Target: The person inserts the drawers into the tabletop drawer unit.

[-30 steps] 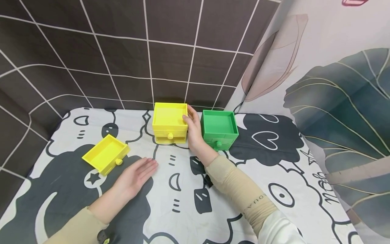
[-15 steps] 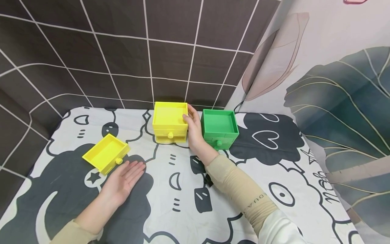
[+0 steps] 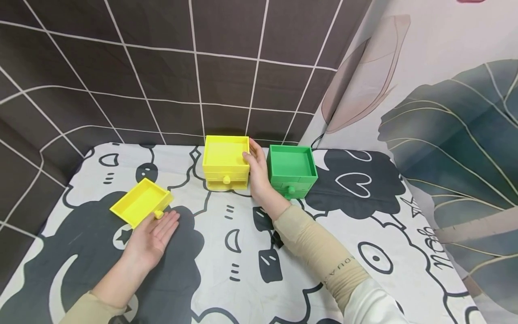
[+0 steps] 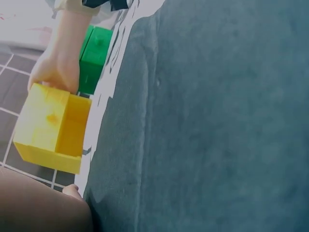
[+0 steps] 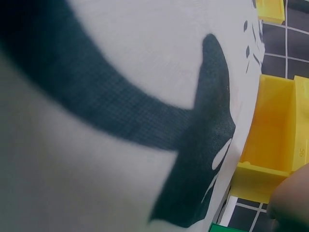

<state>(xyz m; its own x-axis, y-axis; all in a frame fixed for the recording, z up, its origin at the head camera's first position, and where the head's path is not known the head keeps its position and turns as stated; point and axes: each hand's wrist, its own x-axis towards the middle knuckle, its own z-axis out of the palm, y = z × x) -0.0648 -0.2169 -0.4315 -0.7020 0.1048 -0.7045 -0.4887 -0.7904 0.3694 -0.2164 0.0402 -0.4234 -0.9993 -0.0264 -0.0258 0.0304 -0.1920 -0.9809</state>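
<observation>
My right hand [image 3: 260, 173] grips the right side of a small yellow drawer cabinet [image 3: 225, 168], its thumb over the top rim. The cabinet has a shallow tray top, a knobbed upper drawer and an open lower slot, which shows hollow in the right wrist view beside the yellow cabinet's wall [image 5: 263, 181]. My left hand [image 3: 150, 240] lies palm up with fingers extended, right at the round knob of a loose yellow drawer [image 3: 141, 202]. Whether it touches the drawer, I cannot tell. That drawer lies angled on the cloth, with nothing visible inside.
A matching green drawer cabinet [image 3: 292, 171] stands just right of my right hand, its knob facing front. A black-and-white cartoon cloth [image 3: 226, 288] covers the table. Behind rises a dark gridded backdrop [image 3: 162, 76], with a patterned curtain [image 3: 453, 112] at the right.
My left hand has moved left, from in front of the yellow cabinet to the loose drawer's knob. My right hand and both cabinets stay in place.
</observation>
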